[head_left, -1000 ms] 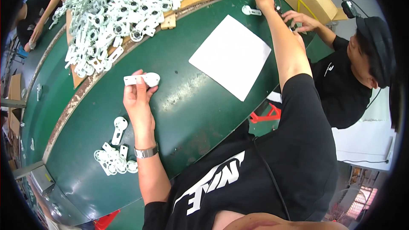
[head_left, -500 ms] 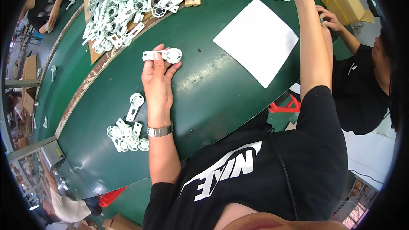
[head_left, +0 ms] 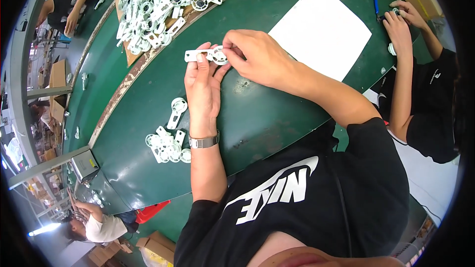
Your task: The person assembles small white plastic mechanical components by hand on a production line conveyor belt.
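Note:
My left hand (head_left: 203,89) grips a white plastic part (head_left: 196,55) by its flat slotted arm. The part has a round ring end on the right and is held above the green tabletop. At that ring, the fingertips of my right hand (head_left: 264,59) are pinched together; what lies between them, if anything, is hidden. Left of my left wrist, a single similar white part (head_left: 177,112) lies near a small heap of white parts (head_left: 168,147).
A large pile of white parts with dark centres (head_left: 163,5) lies on cardboard beyond the table's rim. A white sheet (head_left: 324,29) lies to the right. Further right, a co-worker's hands (head_left: 400,27) work near blue-handled pliers (head_left: 376,6). A metal box (head_left: 85,166) stands at left.
My right hand has come back from the far right edge to the ring end of the part. My left hand still holds the part. The whole view has shifted somewhat.

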### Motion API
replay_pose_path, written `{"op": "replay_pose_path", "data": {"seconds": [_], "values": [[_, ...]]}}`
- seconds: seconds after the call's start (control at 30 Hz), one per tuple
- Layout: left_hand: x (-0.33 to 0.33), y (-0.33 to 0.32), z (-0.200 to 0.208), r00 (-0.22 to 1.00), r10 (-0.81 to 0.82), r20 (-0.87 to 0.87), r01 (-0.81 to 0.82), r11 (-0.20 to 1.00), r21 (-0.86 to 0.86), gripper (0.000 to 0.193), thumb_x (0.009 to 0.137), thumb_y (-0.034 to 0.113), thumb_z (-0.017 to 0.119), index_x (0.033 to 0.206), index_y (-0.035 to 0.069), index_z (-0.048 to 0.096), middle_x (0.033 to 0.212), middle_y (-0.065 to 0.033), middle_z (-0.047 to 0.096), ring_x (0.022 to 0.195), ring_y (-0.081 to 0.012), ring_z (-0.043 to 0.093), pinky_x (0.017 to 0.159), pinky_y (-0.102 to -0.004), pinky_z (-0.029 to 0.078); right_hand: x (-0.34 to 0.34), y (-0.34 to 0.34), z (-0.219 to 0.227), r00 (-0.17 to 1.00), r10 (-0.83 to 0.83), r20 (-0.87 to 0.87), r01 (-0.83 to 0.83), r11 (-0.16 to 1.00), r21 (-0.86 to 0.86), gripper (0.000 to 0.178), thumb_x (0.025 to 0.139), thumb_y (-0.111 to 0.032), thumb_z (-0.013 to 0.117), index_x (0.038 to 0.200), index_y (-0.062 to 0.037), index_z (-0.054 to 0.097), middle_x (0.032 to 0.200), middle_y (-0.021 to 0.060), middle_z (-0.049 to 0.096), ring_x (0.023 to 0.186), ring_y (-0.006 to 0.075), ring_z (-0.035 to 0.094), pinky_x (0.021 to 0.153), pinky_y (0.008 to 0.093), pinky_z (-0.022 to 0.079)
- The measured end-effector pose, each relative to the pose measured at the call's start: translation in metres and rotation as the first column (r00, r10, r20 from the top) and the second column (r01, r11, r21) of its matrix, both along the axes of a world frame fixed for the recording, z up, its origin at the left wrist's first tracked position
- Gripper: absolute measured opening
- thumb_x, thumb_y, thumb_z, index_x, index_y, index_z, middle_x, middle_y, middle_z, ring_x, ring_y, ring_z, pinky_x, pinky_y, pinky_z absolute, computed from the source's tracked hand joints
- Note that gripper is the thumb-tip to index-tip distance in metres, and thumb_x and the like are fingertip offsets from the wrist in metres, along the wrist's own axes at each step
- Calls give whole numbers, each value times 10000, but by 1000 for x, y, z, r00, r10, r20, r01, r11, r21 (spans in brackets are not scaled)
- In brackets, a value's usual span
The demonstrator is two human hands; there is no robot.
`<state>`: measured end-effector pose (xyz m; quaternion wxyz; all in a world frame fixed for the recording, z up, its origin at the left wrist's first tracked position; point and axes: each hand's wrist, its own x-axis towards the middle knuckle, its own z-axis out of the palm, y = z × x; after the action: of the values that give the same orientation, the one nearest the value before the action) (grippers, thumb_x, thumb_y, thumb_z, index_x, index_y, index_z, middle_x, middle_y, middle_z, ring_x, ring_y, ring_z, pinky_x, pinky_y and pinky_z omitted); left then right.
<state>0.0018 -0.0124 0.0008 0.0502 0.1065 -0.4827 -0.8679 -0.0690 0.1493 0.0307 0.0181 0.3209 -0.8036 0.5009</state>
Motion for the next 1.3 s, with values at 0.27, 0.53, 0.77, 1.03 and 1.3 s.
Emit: {"op": "replay_pose_path", "data": {"seconds": [0.27, 0.53, 0.77, 1.03, 1.3], "values": [[-1, 2, 0, 1000, -30, 6, 30, 999, -11, 402, 1079, 301, 534, 1352, 7, 519, 1272, -129, 627, 1136, -202, 630, 978, -405, 540, 3, 7, 5, 980, 48, 192, -41, 998, -40, 148, 900, -117, 629, 902, 29, 650, 782, 176, 699, 714, 358, 685, 655, 435, 532], [0, 5, 3, 998, -61, 0, 60, 997, -48, 392, 1074, 294, 546, 1337, 5, 530, 1264, -125, 632, 1130, -200, 638, 982, -399, 543, 1, 12, 6, 942, 0, 336, -5, 1000, 14, 171, 926, -121, 598, 855, 24, 654, 718, 185, 687, 660, 353, 682, 616, 426, 526], [0, 5, 2, 998, -57, -4, 57, 996, -67, 411, 1060, 305, 575, 1335, 3, 536, 1260, -116, 637, 1122, -196, 640, 983, -394, 542, -1, 15, -5, 997, 60, -44, -62, 997, -37, 128, 897, -96, 617, 840, 17, 641, 793, 151, 667, 719, 355, 658, 646, 449, 517], [0, 10, 5, 996, -85, -2, 84, 994, -76, 408, 1062, 309, 573, 1331, 4, 543, 1216, -96, 653, 1082, -176, 649, 952, -375, 548, 0, 18, -4, 984, 56, -166, -46, 997, 59, 56, 870, -54, 644, 844, -5, 642, 849, 119, 621, 877, 317, 614, 750, 435, 525], [1, 9, 5, 995, -91, 27, 94, 991, -94, 412, 1066, 316, 564, 1326, -4, 546, 1149, -75, 667, 1042, -157, 654, 942, -366, 547, 1, 20, -2, 963, 97, -252, -77, 993, 85, 47, 840, -14, 657, 885, -4, 664, 853, 93, 587, 861, 292, 582, 749, 405, 531]]}}
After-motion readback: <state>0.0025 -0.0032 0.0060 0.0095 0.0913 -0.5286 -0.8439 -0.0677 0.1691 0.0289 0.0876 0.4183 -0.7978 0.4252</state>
